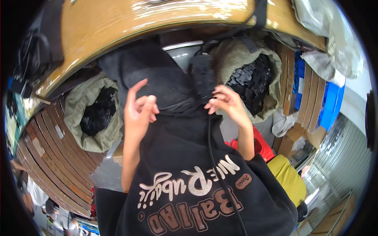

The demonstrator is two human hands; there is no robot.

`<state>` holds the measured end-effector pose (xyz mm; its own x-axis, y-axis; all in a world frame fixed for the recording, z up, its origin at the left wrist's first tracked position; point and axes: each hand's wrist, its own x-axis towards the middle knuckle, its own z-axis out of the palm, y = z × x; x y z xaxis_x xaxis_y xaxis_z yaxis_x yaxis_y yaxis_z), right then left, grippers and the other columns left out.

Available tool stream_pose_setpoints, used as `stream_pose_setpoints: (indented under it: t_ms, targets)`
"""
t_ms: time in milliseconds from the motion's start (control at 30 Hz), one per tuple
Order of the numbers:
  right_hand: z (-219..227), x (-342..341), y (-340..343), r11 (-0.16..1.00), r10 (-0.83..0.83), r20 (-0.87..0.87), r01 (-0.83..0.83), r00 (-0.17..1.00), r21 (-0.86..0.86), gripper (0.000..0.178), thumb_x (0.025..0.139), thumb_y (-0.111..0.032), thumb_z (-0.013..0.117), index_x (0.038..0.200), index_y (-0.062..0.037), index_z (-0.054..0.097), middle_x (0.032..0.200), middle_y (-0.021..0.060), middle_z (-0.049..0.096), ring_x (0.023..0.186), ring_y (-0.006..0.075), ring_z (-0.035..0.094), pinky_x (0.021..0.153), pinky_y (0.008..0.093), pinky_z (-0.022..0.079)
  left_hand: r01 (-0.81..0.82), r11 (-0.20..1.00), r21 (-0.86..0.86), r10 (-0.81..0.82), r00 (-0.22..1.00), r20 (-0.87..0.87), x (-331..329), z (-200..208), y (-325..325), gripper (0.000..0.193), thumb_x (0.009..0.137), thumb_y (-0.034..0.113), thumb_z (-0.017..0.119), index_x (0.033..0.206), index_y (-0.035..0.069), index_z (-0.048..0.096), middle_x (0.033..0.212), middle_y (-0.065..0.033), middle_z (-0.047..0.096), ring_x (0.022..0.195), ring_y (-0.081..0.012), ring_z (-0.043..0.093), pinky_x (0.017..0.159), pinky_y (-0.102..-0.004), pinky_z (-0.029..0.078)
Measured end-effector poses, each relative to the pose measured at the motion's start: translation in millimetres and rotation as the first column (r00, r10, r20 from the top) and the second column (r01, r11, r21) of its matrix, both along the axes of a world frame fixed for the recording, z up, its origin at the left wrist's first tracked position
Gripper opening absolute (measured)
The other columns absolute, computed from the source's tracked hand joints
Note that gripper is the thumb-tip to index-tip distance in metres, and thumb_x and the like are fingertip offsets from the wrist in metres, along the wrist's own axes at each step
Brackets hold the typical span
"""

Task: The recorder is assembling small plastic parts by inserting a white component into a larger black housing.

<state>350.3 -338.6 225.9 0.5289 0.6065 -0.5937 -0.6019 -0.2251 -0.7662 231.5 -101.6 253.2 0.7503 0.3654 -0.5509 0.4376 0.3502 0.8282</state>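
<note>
Taking clock directions from the middle of the view, the left hand [139, 106] is just above 9 o'clock, raised over the lap. It is half open: the index finger points up and away, the other fingers are bent in toward the thumb, and nothing shows in its grip. Under it lie the black trousers [151, 74].

The right hand [226, 100] is at 2 o'clock, more closed, with the fingers curled and the thumb tip close to the index tip. It is right at the lower end of a black block [202, 74], and I cannot tell whether it touches the block or pinches anything.

The block sits between 12 and 1 o'clock, beside the trousers. A black cable [210, 145] runs from its lower end toward 5 o'clock, across the black sweatshirt [177, 153].

A sack [106, 143] stands at 9 o'clock and another sack [224, 63] at 2 o'clock, both open at the top and holding small dark pieces [256, 78]. The yellowish surface [96, 23] arcs across from 10 to 1 o'clock. Brown panels [51, 165] are stacked beyond the first sack, toward 8 o'clock. Blue crates [332, 106] are at 3 o'clock, and a red stool [262, 145] is near 4 o'clock.
</note>
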Motion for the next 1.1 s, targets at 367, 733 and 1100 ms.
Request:
stream_pose_setpoints:
  t_ms: [367,733,1100]
  targets:
    - [-117.1,1.4,-191.4,0.507,-0.610,0.392,0.720,0.688,-0.474,0.052,0.080,-0.010,0.052,0.126,-0.0075,0.028,0.097,0.0153,0.056,0.058,0.0218,0.060,0.045,0.0307,0.051,-0.161,0.949,0.272,0.196,0.975,-0.104,-24.3,-16.4,37.6,0.025,0.086,0.021,0.050,0.104,0.003,0.051,0.055,-0.0008,0.050,0.043,-0.0041,0.042,0.041,-0.0161,0.034]
    - [-21.7,51.3,-87.3,0.730,-0.401,0.768,0.681,0.500,-0.062,0.028,0.083,-0.007,0.049,0.109,0.0016,0.047,0.089,0.0136,0.060,0.061,0.0133,0.057,0.054,0.0231,0.049,-0.442,0.830,0.339,0.512,0.845,-0.151,-150.1,-118.8,84.9,0.016,0.086,0.018,0.049,0.093,0.004,0.055,0.056,-0.0029,0.053,0.041,-0.0067,0.045,0.037,-0.0198,0.036]
    - [95.8,57.5,51.2,0.919,-0.202,0.961,0.375,0.191,0.119,0.023,0.085,-0.008,0.048,0.104,0.0037,0.052,0.091,0.0126,0.060,0.064,0.0113,0.055,0.062,0.0221,0.047,-0.087,0.550,0.831,0.651,0.668,-0.361,-275.3,-254.6,125.8,0.017,0.071,0.012,0.048,0.084,0.006,0.056,0.080,-0.0161,0.059,0.081,-0.0341,0.056,0.070,-0.0428,0.044]
